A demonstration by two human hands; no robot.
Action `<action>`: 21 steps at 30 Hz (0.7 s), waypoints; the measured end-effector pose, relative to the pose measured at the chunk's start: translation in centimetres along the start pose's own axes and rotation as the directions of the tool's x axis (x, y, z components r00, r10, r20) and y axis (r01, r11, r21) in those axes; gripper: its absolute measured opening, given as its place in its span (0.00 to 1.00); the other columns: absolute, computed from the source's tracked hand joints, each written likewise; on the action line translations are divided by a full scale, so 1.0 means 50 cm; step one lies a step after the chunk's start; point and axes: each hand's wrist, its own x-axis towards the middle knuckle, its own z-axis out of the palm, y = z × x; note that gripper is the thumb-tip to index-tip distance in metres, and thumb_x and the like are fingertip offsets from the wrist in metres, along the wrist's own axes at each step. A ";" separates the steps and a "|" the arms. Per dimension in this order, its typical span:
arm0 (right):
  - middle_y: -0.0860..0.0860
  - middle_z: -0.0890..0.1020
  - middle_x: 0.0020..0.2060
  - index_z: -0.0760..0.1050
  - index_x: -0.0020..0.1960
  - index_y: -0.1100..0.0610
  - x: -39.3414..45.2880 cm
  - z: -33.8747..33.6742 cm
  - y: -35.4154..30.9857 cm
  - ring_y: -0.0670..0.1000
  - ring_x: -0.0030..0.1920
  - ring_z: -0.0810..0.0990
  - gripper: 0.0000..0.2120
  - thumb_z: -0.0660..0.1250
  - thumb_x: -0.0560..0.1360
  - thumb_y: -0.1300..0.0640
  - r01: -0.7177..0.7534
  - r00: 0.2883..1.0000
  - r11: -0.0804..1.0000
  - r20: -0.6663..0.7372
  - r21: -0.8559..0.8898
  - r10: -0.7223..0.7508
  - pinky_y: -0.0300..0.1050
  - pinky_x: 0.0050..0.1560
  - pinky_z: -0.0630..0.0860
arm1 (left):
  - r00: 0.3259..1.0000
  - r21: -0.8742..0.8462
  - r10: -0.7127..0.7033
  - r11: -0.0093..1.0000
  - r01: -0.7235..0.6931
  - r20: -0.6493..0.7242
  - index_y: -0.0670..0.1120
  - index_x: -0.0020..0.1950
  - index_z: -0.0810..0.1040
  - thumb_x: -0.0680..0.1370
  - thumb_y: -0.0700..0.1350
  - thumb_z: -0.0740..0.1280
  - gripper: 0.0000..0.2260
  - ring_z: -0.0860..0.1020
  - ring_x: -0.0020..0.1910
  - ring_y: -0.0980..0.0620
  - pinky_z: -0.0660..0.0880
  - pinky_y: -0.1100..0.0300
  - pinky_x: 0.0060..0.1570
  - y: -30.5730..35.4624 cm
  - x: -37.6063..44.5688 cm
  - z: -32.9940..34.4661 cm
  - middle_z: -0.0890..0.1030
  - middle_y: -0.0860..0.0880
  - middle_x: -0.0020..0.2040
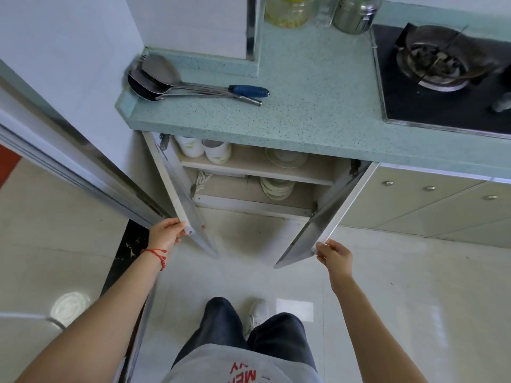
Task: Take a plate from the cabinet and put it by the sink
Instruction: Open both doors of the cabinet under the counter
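Observation:
The cabinet under the green counter stands with both doors swung wide. My left hand [166, 232] grips the lower edge of the left door [179, 194]. My right hand [333, 255] grips the lower edge of the right door [326, 219]. Inside, a stack of pale plates [276, 187] sits on the lower shelf, partly hidden by the shelf above. A shallow dish [286, 157] and two white cups [204, 149] rest on the upper shelf. No sink is in view.
The speckled green counter [304, 100] carries several metal ladles and spatulas [177, 82] at its left end and jars [290, 9] at the back. A black gas hob [442, 70] lies to the right. A sliding door frame [83, 167] runs along the left. Shut drawers [428, 200] stand right of the cabinet.

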 end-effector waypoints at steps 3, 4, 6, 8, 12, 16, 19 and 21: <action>0.54 0.68 0.30 0.68 0.33 0.61 -0.008 -0.008 0.002 0.53 0.35 0.69 0.10 0.65 0.71 0.69 0.018 0.999 1.000 -0.039 -0.023 -0.019 0.43 0.45 0.72 | 1.000 0.043 -0.003 0.999 0.003 0.006 0.35 0.54 0.77 0.73 0.34 0.65 0.10 0.71 0.32 0.50 0.67 0.63 0.31 -0.003 -0.003 -0.029 0.78 0.37 0.43; 0.54 0.67 0.29 0.69 0.34 0.61 -0.011 -0.012 0.003 0.54 0.35 0.68 0.09 0.64 0.71 0.69 0.023 0.998 0.999 -0.050 -0.032 -0.025 0.44 0.46 0.72 | 1.000 0.047 -0.004 0.999 0.004 -0.001 0.35 0.54 0.76 0.73 0.33 0.65 0.11 0.71 0.32 0.50 0.68 0.64 0.29 -0.005 -0.003 -0.038 0.78 0.37 0.45; 0.54 0.67 0.28 0.69 0.33 0.62 -0.015 -0.017 0.006 0.56 0.37 0.67 0.09 0.64 0.71 0.69 0.030 0.996 0.998 -0.078 -0.057 -0.034 0.45 0.46 0.72 | 1.000 0.048 -0.006 0.999 0.006 -0.014 0.34 0.55 0.76 0.73 0.33 0.65 0.11 0.71 0.32 0.50 0.68 0.65 0.28 -0.009 -0.002 -0.057 0.78 0.36 0.46; 0.55 0.67 0.30 0.69 0.34 0.63 -0.020 -0.020 0.012 0.56 0.38 0.66 0.09 0.63 0.72 0.69 0.029 0.994 0.998 -0.105 -0.056 -0.035 0.51 0.49 0.75 | 1.000 0.060 -0.005 0.998 0.006 -0.016 0.34 0.56 0.76 0.73 0.33 0.64 0.12 0.72 0.35 0.48 0.69 0.62 0.33 -0.012 -0.003 -0.074 0.78 0.36 0.46; 0.55 0.68 0.34 0.69 0.42 0.78 -0.027 -0.031 0.016 0.56 0.39 0.67 0.09 0.63 0.72 0.70 0.002 0.985 0.999 -0.175 -0.046 -0.010 0.66 0.63 0.67 | 0.999 0.063 0.010 0.998 -0.008 -0.039 0.34 0.58 0.75 0.74 0.33 0.63 0.12 0.75 0.41 0.45 0.72 0.59 0.39 -0.013 -0.007 -0.094 0.78 0.38 0.46; 0.54 0.67 0.31 0.70 0.36 0.66 -0.032 -0.048 0.018 0.56 0.39 0.66 0.07 0.63 0.72 0.69 0.001 0.980 0.999 -0.199 -0.052 -0.011 0.64 0.62 0.69 | 0.997 0.057 -0.002 0.998 0.007 -0.075 0.35 0.58 0.74 0.75 0.32 0.62 0.12 0.72 0.34 0.51 0.72 0.70 0.26 -0.016 -0.011 -0.110 0.76 0.45 0.36; 0.54 0.65 0.30 0.69 0.34 0.64 -0.030 -0.060 0.020 0.56 0.39 0.64 0.08 0.63 0.72 0.70 0.008 0.976 0.999 -0.218 -0.046 -0.018 0.52 0.56 0.75 | 0.995 0.065 0.013 0.998 -0.007 -0.096 0.34 0.60 0.73 0.75 0.33 0.62 0.13 0.72 0.35 0.52 0.72 0.73 0.25 -0.013 -0.016 -0.123 0.75 0.47 0.37; 0.54 0.66 0.31 0.70 0.36 0.70 -0.029 -0.067 0.023 0.55 0.38 0.64 0.06 0.63 0.71 0.70 -0.008 0.973 0.999 -0.232 -0.049 -0.003 0.56 0.59 0.73 | 0.994 0.071 0.020 0.997 -0.012 -0.110 0.33 0.60 0.73 0.75 0.32 0.62 0.14 0.72 0.34 0.51 0.71 0.74 0.24 -0.010 -0.019 -0.129 0.75 0.47 0.36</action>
